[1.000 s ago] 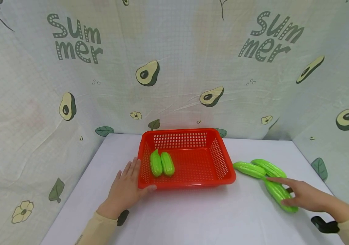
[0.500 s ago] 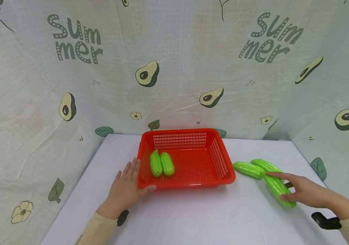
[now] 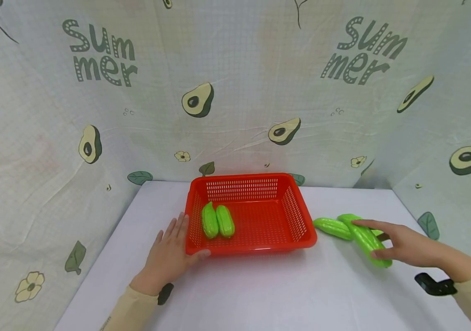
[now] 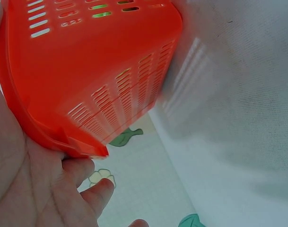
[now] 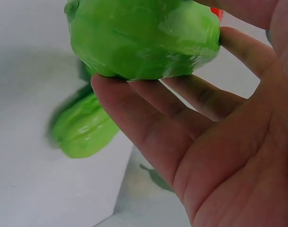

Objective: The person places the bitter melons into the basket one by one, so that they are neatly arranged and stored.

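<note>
My right hand (image 3: 409,246) pinches a glossy, bright green, ridged bitter melon (image 3: 365,239) between thumb and fingers, and holds it tilted just above the table. In the right wrist view this bitter melon (image 5: 144,38) lies across my fingertips. Two more stand close by: one bitter melon (image 3: 331,227) to its left, and another bitter melon (image 5: 87,127) partly hidden behind it. My left hand (image 3: 167,259) lies with spread, straight fingers against the left end of a red plastic basket (image 3: 252,250). Its thumb is at the front rim. In the basket's left part lie two bitter melons, side by side.
A white table (image 3: 268,294) carries everything. Behind it and on both sides hangs a pale cloth (image 3: 235,59) printed with avocados and lettering. A black strap piece (image 3: 435,285) hangs at my right wrist.
My right hand has moved up and slightly left, lifting the front bitter melon off the table, so it now overlaps the others. My left hand and the basket have stayed put.
</note>
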Tool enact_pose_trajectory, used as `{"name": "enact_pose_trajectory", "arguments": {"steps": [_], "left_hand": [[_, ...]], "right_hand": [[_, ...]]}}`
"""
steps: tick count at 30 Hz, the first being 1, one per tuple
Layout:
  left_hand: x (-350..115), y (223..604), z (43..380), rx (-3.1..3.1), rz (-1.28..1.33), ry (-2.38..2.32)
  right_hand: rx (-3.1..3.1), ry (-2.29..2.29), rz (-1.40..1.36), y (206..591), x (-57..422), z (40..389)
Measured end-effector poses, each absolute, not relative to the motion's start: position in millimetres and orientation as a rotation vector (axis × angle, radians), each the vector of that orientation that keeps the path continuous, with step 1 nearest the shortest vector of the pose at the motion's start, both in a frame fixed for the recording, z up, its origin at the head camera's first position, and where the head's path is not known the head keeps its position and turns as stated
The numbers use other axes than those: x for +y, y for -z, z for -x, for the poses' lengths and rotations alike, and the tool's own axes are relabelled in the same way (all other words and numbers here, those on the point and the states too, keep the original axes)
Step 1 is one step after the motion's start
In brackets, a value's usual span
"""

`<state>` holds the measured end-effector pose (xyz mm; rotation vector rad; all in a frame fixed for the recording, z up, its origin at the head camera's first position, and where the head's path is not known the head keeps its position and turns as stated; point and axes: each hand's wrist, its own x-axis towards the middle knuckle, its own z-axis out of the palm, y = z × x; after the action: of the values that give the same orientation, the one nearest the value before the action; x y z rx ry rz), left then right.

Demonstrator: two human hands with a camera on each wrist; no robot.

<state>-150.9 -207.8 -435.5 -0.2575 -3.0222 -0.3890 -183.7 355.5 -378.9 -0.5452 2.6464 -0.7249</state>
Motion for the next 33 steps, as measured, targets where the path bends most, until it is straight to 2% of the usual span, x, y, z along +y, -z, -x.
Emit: {"name": "enact_pose_trajectory", "arguments": {"steps": [14,24,33], "left_hand": [[-208,436,151,-3.02,0.252,0.395],[-209,436,150,-3.026,0.252,0.387],[-209,438,150,-3.032,0.253,0.382]], "right_hand": [[2.595,0.829,0.725,340,310,209],[2.501,0.855,0.829,330,265,237],[2.431,0.824,0.814,328,213,269]]}}
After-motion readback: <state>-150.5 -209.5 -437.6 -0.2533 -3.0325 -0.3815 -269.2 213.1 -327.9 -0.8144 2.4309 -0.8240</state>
